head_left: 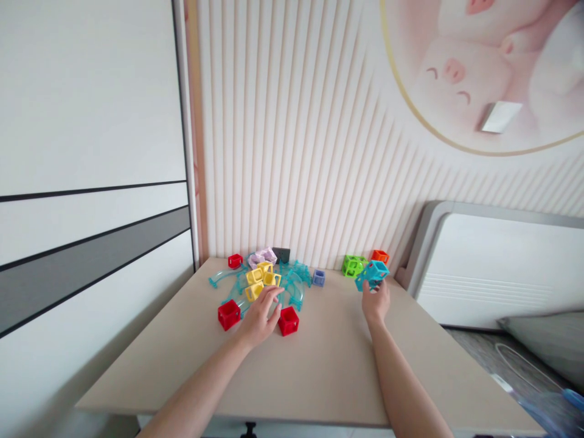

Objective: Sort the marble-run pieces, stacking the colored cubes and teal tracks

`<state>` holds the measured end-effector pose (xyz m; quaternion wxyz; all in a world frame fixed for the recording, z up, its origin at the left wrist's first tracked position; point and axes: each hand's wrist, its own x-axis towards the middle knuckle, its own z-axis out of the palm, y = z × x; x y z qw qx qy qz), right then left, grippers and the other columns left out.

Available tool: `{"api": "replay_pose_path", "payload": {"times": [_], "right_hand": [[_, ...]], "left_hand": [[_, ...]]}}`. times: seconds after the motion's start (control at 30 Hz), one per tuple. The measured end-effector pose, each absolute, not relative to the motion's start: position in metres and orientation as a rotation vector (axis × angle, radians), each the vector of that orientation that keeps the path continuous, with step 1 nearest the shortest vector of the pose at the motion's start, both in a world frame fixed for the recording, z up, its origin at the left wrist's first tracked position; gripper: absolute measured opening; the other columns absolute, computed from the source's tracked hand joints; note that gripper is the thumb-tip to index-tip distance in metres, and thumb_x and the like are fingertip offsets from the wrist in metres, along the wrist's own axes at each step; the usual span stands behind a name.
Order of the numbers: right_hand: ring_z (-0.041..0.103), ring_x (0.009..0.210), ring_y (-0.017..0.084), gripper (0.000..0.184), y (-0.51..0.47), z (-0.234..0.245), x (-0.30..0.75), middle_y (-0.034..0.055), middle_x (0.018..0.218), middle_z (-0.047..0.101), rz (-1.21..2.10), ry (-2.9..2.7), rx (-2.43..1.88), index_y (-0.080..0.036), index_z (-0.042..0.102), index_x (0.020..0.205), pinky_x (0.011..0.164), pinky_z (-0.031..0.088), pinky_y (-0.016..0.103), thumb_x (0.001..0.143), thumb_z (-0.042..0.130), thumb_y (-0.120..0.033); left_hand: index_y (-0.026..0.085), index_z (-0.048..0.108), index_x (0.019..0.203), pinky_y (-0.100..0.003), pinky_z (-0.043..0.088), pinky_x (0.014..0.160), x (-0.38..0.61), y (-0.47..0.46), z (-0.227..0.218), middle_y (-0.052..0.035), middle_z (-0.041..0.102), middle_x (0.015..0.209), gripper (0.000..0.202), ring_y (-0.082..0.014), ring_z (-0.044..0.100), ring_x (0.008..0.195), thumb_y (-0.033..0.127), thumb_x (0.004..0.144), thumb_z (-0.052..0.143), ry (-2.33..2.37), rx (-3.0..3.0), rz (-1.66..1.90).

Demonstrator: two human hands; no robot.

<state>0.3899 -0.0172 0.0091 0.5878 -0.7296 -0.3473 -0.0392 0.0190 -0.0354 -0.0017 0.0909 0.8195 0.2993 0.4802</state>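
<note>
The right hand point(377, 300) holds the blue piece point(370, 272), fingers closed round its lower end; the piece seems lifted off the table point(333, 356). A light grip on the frame should serve best, leaving the upper faces free. Behind it are the green blocks point(351, 266) and the orange block point(380, 257), so small, steady turns would avoid knocks. The left hand point(259, 315) is loosely spread, nothing seen in it, fingertips near the yellow blocks point(254, 277); I cannot tell whether they touch. The red block point(288, 321) lies just beside its thumb. Clear tubes point(295, 293) crowd beyond, probably loose, so reaching from above should disturb them least.
</note>
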Motion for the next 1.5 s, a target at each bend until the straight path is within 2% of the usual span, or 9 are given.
{"api": "replay_pose_path", "payload": {"times": [0.2,0.47,0.63,0.9,1.07,1.27,1.5], "right_hand": [[0.056,0.112,0.035,0.062,-0.025,0.005,0.406,0.0198,0.125,0.059,-0.22,-0.796,-1.912,-0.014,0.05,0.137,0.096,0.042,0.044,0.082,0.053,-0.042],[0.057,0.113,0.035,0.058,-0.026,0.0,0.42,0.0187,0.126,0.06,-0.262,-0.661,-2.077,-0.015,0.051,0.135,0.096,0.045,0.044,0.084,0.056,-0.042],[0.056,0.115,0.038,0.061,-0.027,0.0,0.423,0.0221,0.127,0.058,-0.256,-0.599,-2.121,-0.012,0.049,0.136,0.095,0.045,0.047,0.085,0.056,-0.044],[0.054,0.117,0.04,0.064,-0.026,-0.003,0.416,0.0253,0.132,0.051,-0.21,-0.608,-2.138,-0.012,0.035,0.147,0.092,0.045,0.054,0.093,0.042,-0.046],[0.061,0.107,0.036,0.07,-0.025,-0.008,0.422,0.0251,0.131,0.048,-0.12,-0.63,-2.116,-0.01,0.034,0.146,0.09,0.047,0.047,0.088,0.049,-0.044],[0.059,0.11,0.036,0.056,-0.022,-0.009,0.436,0.0254,0.126,0.052,-0.049,-0.621,-2.092,-0.01,0.055,0.127,0.092,0.046,0.043,0.084,0.055,-0.046],[0.051,0.12,0.039,0.063,-0.013,-0.006,0.465,0.0267,0.124,0.054,-0.063,-0.691,-2.08,-0.006,0.051,0.127,0.097,0.042,0.044,0.079,0.063,-0.045]], "left_hand": [[0.025,0.043,0.134,-0.042,0.053,0.096,0.019,-0.039,0.004,-0.0082,0.058,0.116,0.04,-0.0183,0.062,0.096,0.017,0.095,0.044,0.897,2.445,1.456],[0.023,0.045,0.132,-0.039,0.054,0.094,0.019,-0.039,0.006,-0.0072,0.059,0.109,0.038,-0.0184,0.062,0.094,0.017,0.094,0.044,0.88,2.46,1.465],[0.023,0.044,0.132,-0.039,0.053,0.094,0.019,-0.037,0.002,-0.0076,0.06,0.109,0.037,-0.0182,0.062,0.094,0.017,0.095,0.043,0.876,2.465,1.444],[0.023,0.046,0.131,-0.04,0.054,0.094,0.019,-0.04,0.006,-0.0077,0.062,0.108,0.036,-0.0192,0.064,0.095,0.017,0.094,0.044,0.879,2.459,1.43],[0.023,0.046,0.131,-0.04,0.055,0.094,0.019,-0.041,0.006,-0.0073,0.062,0.108,0.037,-0.0193,0.065,0.095,0.018,0.094,0.045,0.882,2.464,1.425],[0.023,0.047,0.131,-0.04,0.055,0.094,0.019,-0.04,0.004,-0.0074,0.063,0.108,0.037,-0.0197,0.065,0.097,0.018,0.094,0.045,0.874,2.477,1.409],[0.024,0.048,0.132,-0.038,0.055,0.094,0.02,-0.04,0.003,-0.0064,0.065,0.104,0.038,-0.0196,0.066,0.099,0.018,0.094,0.046,0.879,2.464,1.402]]}}
